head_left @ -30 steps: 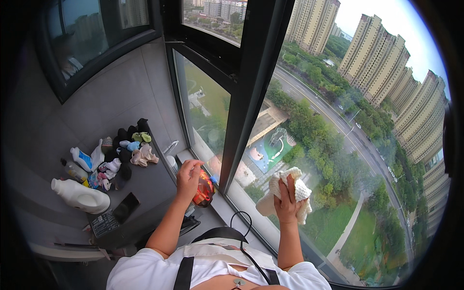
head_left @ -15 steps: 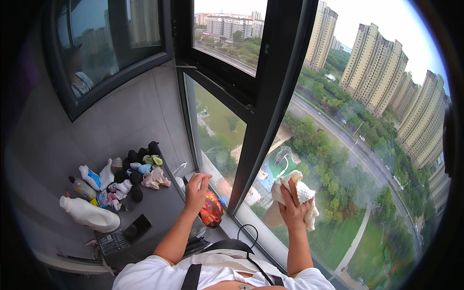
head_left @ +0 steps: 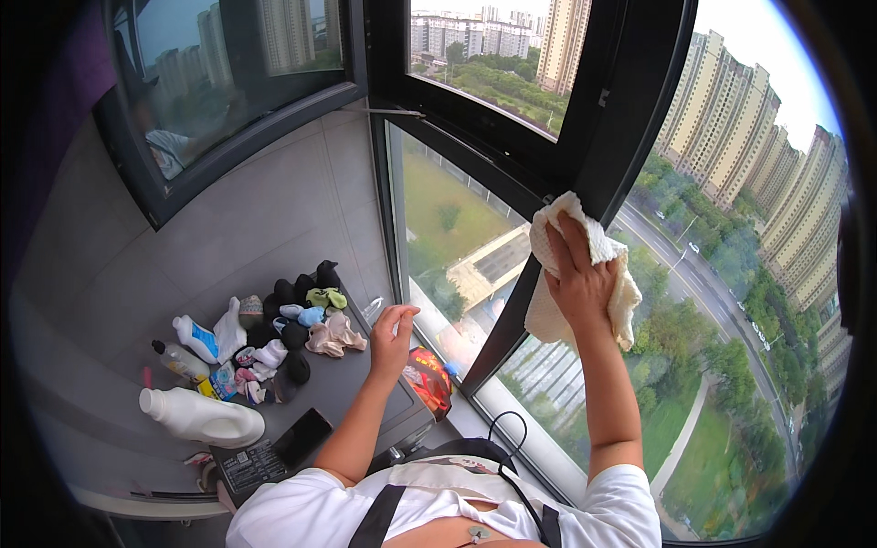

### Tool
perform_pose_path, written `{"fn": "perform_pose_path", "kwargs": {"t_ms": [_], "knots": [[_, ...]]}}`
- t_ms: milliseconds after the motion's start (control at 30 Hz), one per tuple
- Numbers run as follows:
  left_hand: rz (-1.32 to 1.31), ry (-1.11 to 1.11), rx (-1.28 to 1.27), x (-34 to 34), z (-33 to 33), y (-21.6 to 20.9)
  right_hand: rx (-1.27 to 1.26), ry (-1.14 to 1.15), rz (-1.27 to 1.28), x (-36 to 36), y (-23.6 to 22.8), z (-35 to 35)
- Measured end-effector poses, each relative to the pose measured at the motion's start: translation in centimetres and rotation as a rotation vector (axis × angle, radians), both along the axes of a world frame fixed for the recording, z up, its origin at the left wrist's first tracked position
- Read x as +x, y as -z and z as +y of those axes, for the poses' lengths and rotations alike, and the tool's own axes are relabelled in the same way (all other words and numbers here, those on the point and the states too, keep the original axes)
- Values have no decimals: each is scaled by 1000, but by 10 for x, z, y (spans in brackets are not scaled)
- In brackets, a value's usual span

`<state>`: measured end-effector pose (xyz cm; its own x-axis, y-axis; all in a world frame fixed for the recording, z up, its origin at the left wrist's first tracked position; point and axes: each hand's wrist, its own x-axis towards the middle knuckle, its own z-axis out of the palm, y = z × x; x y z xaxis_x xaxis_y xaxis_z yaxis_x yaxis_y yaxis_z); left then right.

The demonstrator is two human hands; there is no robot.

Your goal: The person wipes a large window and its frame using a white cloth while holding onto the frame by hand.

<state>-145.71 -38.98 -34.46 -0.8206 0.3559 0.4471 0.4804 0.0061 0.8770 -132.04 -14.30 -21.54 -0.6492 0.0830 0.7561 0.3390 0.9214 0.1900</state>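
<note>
Cloth (head_left: pixel 585 274) bunched under my right hand (head_left: pixel 577 279) presses against the dark window frame (head_left: pixel 630 119); my left hand (head_left: pixel 393 336) hovers open above the grey counter (head_left: pixel 356 388). Loose corners could slip free if I ease my pressure.

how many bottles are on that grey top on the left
3: a big white jug lying on its side at the front, a small clear bottle behind it, and a white-and-blue bottle by the socks. More may be hidden.
</note>
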Motion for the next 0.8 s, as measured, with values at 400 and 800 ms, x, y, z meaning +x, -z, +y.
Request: {"fn": "perform_pose_path", "kwargs": {"t_ms": [400,800], "knots": [[-21,-90,48,-45,-34,18,-48,23,-53,-9,46,-14],[-40,-79,62,-34,-22,5,-109,-78,-280,12,123,2]]}}
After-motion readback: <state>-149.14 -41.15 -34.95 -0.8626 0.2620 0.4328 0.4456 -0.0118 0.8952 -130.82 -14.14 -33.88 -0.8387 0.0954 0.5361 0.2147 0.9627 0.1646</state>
